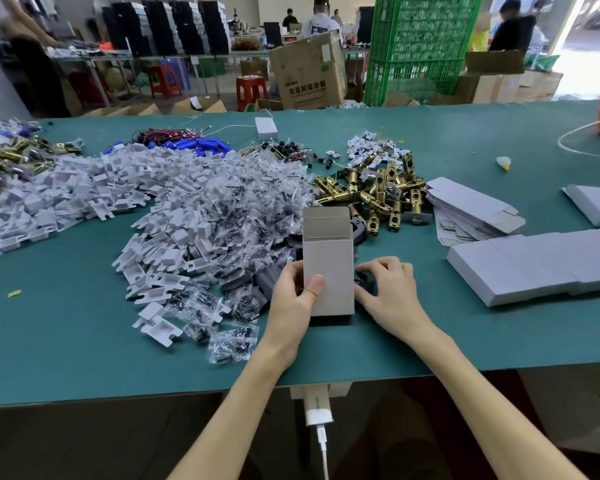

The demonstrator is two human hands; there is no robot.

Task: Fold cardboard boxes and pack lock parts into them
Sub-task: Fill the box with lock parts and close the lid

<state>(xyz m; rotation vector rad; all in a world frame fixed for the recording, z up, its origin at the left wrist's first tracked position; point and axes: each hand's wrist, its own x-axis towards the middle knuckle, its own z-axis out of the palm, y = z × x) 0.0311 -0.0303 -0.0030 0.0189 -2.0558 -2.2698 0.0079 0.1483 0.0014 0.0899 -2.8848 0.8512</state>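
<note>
Firmly, my left hand (291, 296) grips the one upright cardboard box (328, 268), thumb pressed on its front face and fingers wrapped behind its left side; the box's top flap stands open. My right hand (390, 289) lies just beside the box's right side, fingers curled down around one dark lock part (365, 283). The box stands on the green desk (84, 341) near the middle of its near edge. Left of it spreads one heap of white inserts (174, 216) mixed with clear bags of screws (232, 344), too many to count. Behind the box lies one pile of brass latches (378, 192). Toward the right edge sit one stack of flat box blanks (471, 209) and one row of closed boxes (534, 265)
</note>
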